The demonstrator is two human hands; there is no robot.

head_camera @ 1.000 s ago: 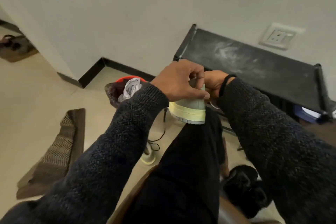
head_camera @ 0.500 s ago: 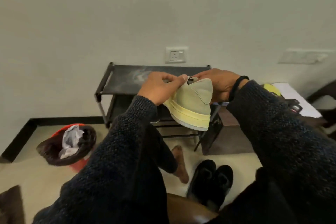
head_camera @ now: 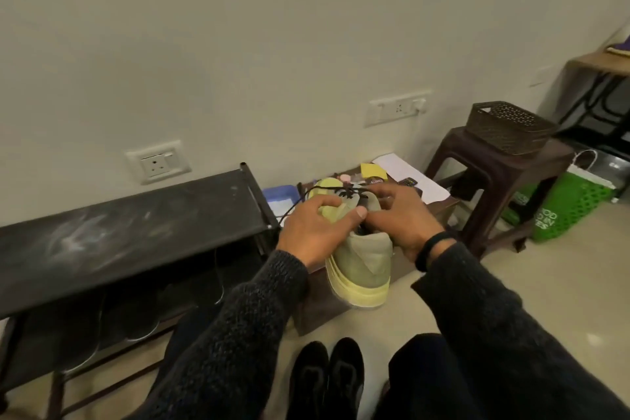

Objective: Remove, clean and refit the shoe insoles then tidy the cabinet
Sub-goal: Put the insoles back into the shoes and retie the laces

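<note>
Head view only. Pale green suede sneaker with thick yellow rubber sole [head_camera: 361, 266] is held in the air, heel toward the camera, toe pointing away at the wall, above the floor just off the right end of the black metal shoe rack [head_camera: 129, 235].

Left hand [head_camera: 312, 227] is wrapped over the left side of the collar, fingers [head_camera: 327, 203] curled onto the yellow tongue, thumb across the opening: gripping the shoe. Right hand [head_camera: 404, 218] sits on the right side of the collar, fingertips pressed in at the laces near the opening; it looks like a grip too, but the contact is partly hidden. Thumb tips of both hands nearly meet over the mouth of the shoe. Black lace [head_camera: 296, 201] trails loose toward the rack's right edge.

Insole not visible; can't tell if it's in or out.

Handling, my read: shoe is light, the upper soft and collapsible, the sole stiff. Hold by the collar or heel counter, not the tongue. Insole should be thin, floppy foam; pinch it at the heel end and peel. Loose lace may snag.

Pair of black shoes [head_camera: 327, 382] on the floor below, near the person's legs. Brown plastic stool [head_camera: 494, 174] with a dark woven basket [head_camera: 509, 126] on top stands to the right by the wall.
</note>
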